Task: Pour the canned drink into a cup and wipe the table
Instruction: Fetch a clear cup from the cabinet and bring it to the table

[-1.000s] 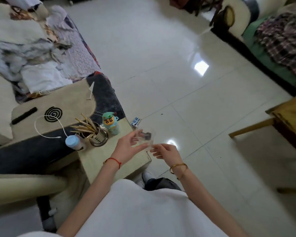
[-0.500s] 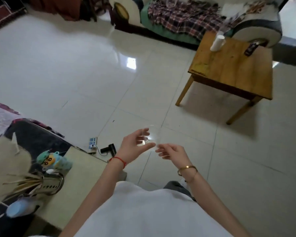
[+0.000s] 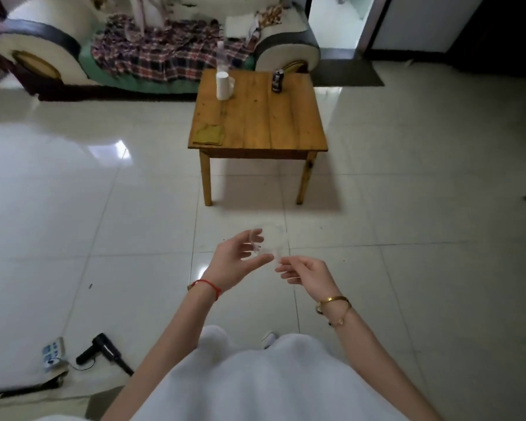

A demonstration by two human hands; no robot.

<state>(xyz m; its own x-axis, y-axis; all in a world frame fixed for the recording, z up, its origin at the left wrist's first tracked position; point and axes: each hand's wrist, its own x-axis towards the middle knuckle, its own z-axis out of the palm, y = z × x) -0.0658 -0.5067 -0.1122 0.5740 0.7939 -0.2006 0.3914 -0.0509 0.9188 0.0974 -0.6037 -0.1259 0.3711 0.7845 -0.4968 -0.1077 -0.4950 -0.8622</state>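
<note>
Currently both hands are holding the clear cup [image 3: 271,242], left hand [image 3: 236,262] cradling, right hand [image 3: 304,272] pinching; can [image 3: 277,81] standing upright far ahead on table [image 3: 255,126], slightly right.

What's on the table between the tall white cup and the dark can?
Nothing. In the head view, only bare wooden boards of the table lie between the white cup and the can. The yellowish cloth lies nearer, by the front left corner.

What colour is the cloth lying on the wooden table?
Olive-yellow cloth, seen in the head view.
</note>
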